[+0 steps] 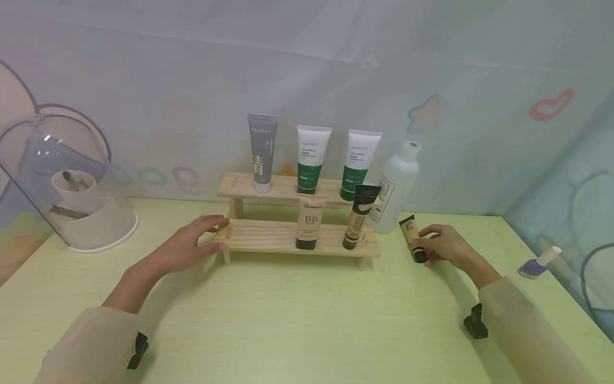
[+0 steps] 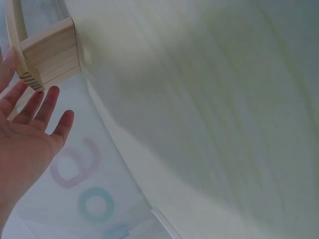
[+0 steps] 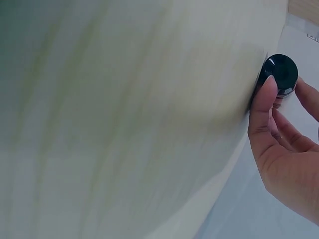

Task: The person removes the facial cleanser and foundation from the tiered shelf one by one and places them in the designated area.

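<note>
My left hand [image 1: 184,246] is at the left end of a two-tier wooden shelf [image 1: 261,236], fingers spread and nearly straight, fingertips right at the end of the lower board. On that board stand a beige BB cream tube [image 1: 309,221] and a black-and-beige tube [image 1: 360,217], both cap down. Right of the shelf, my right hand [image 1: 443,246] pinches a small black-and-beige tube [image 1: 411,234] near its cap, low over the table. The tube's round black cap [image 3: 283,74] faces the right wrist view, its body mostly hidden behind the cap and fingers.
The upper tier carries a grey tube [image 1: 263,152] and two white-and-green tubes [image 1: 313,154]. Behind the shelf's right end stands a white bottle [image 1: 398,181]. A domed clear organizer [image 1: 103,224] is at far left; a purple nail polish bottle [image 1: 534,266] lies at far right.
</note>
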Motion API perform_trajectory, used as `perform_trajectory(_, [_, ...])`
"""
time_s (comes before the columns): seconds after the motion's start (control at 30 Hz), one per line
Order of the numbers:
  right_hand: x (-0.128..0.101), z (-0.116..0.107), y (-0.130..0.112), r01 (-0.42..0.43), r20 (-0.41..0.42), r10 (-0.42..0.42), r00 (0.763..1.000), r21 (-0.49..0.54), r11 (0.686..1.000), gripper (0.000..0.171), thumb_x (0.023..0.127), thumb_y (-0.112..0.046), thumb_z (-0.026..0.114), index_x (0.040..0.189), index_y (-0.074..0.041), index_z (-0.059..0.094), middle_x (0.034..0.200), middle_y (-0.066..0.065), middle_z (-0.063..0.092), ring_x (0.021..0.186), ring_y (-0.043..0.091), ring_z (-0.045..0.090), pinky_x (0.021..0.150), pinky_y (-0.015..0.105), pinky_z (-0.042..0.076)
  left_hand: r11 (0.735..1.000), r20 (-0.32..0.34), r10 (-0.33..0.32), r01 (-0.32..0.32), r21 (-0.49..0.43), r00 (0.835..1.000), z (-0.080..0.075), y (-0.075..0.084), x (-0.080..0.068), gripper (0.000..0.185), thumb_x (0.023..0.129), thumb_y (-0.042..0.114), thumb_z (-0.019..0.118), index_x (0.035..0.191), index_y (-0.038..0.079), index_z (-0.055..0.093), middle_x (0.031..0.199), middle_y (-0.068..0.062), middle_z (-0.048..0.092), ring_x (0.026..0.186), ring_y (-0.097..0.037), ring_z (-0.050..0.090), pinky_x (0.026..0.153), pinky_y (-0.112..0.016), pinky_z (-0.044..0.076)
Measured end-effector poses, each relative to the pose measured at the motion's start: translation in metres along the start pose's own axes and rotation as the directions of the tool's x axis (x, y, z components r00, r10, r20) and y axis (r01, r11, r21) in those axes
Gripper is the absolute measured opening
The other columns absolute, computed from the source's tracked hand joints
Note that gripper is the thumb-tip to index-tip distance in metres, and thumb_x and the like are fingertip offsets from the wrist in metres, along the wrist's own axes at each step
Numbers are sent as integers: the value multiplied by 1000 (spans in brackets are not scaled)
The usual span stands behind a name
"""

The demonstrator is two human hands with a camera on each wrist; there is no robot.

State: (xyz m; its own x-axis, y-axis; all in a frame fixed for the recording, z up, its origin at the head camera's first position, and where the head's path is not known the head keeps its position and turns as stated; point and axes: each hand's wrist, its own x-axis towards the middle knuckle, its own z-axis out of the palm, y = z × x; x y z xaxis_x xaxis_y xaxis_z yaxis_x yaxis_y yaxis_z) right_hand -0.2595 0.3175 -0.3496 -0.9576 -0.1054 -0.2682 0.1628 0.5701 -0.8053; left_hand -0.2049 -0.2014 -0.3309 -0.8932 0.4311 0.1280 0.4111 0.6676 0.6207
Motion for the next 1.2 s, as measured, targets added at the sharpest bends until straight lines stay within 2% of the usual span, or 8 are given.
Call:
perform_trajectory(0.4, [-6, -3, 0, 23, 26, -23, 999, 0, 1000, 58, 89, -25, 61, 128, 11, 36, 84, 10, 54, 61, 16, 56, 62, 35, 53, 1000, 0, 17, -17, -7, 1000, 0, 4, -1, 55, 91, 26, 58, 134, -4, 39, 136, -25, 35, 118, -41, 40, 92, -59, 31])
perform_trajectory(0.57, [-11, -5, 2, 29, 35, -29, 999, 1, 1000, 60, 88, -26, 62, 128, 10, 36, 81, 10, 53, 62, 18, 58, 64, 35, 53, 1000, 3, 4, -4, -14, 1000, -1, 4, -2, 55, 91, 25, 58, 134, -3, 38, 136, -23, 34, 119, -40, 39, 93, -59, 30])
perform_trajectory(0.73, [-16, -7, 3, 43, 47, -43, 998, -6, 999, 59, 88, -26, 62, 128, 10, 36, 86, 12, 56, 66, 21, 59, 66, 36, 53, 1000, 1, 3, -3, -12, 1000, -1, 3, -1, 56, 91, 26, 58, 134, -3, 38, 136, -24, 35, 119, -40, 39, 93, -59, 30])
perform_trajectory(1.0, [-26, -14, 3, 66, 92, -62, 994, -42, 997, 59, 88, -24, 63, 128, 10, 36, 86, 14, 59, 72, 25, 61, 67, 37, 52, 1000, -3, 11, -11, 1, 1000, 0, 5, 0, 54, 91, 25, 58, 134, -3, 39, 136, -24, 35, 118, -41, 40, 92, -59, 31])
perform_trajectory(1.2, [-35, -21, 2, 113, 135, -103, 986, -66, 991, 60, 88, -22, 62, 129, 11, 35, 90, 16, 61, 74, 27, 60, 69, 37, 51, 1000, 1, 5, -5, -7, 1000, -1, 7, -1, 54, 91, 25, 58, 134, -3, 39, 137, -24, 33, 118, -41, 39, 92, -60, 30])
